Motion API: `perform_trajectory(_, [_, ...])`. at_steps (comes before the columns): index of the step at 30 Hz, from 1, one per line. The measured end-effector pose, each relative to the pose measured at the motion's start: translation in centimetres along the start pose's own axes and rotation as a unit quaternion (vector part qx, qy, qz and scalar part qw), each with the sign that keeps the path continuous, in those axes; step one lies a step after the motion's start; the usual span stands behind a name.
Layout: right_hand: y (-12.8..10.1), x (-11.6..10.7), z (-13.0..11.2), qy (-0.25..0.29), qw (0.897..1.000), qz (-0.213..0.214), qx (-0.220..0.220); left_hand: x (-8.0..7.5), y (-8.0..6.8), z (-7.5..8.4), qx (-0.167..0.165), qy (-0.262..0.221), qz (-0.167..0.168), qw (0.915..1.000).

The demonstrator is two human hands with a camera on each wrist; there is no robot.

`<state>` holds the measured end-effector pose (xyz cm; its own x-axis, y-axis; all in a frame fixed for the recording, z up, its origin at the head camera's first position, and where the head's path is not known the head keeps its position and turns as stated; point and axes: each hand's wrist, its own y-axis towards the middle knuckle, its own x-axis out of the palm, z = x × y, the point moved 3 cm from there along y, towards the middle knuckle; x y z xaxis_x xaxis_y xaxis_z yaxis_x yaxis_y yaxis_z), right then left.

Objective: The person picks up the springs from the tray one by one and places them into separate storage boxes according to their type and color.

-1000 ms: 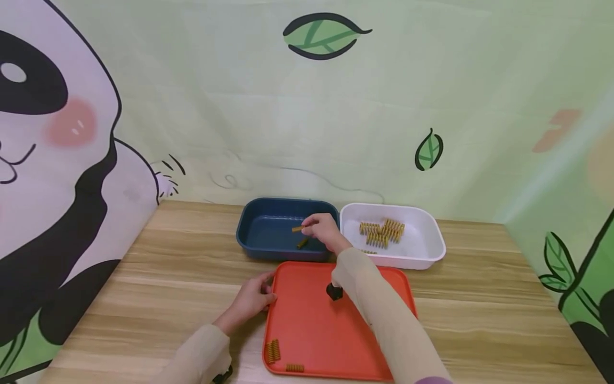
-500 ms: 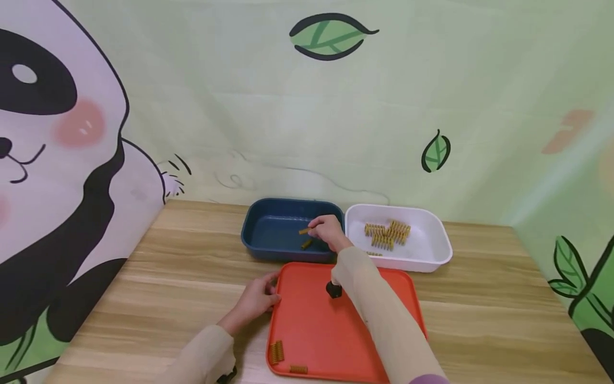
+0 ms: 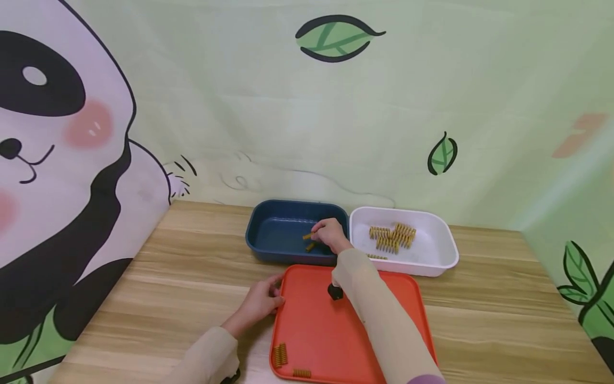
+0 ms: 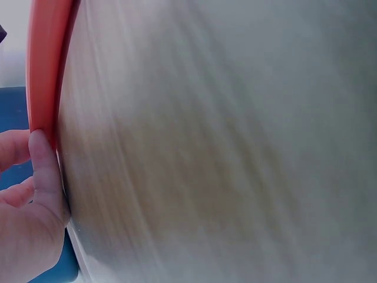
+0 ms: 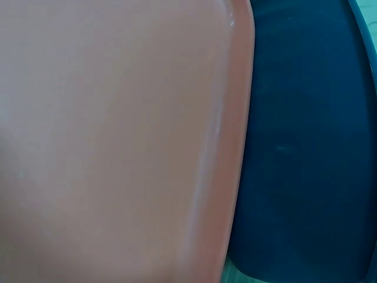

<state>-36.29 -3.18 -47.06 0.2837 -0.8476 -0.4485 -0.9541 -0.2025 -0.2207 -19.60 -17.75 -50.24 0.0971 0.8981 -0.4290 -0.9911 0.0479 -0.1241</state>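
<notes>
- The right hand (image 3: pixel 330 235) pinches a small golden coil spring (image 3: pixel 307 236) low inside the dark blue plastic bin (image 3: pixel 268 224), just above a second spring (image 3: pixel 310 247) lying there.
- The left hand (image 3: pixel 261 302) grips the orange plastic tray (image 3: pixel 316 314) at its nine o'clock rim, thumb curled over the edge.
- Judged step: placing the spring; next calls for releasing it, then reaching to the springs (image 3: pixel 280 354) at the tray's seven o'clock corner.
- A white plastic bin (image 3: pixel 438 250) at three o'clock holds more.

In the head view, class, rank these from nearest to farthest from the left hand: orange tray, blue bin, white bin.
1. Orange tray: its left rim touches the left hand.
2. Blue bin: behind the tray, left.
3. White bin: behind, far right.
</notes>
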Motion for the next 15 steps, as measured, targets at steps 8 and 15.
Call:
perform_trajectory(8, [0.09,0.38,-0.02,-0.041,0.999,-0.011,-0.023,0.02,0.10,-0.11,-0.003,-0.003,0.005,1.0000])
perform_trajectory(15, [0.01,0.61,-0.13,-0.090,0.995,-0.032,-0.037,0.06,0.15,-0.17,-0.005,0.003,0.008,0.9999])
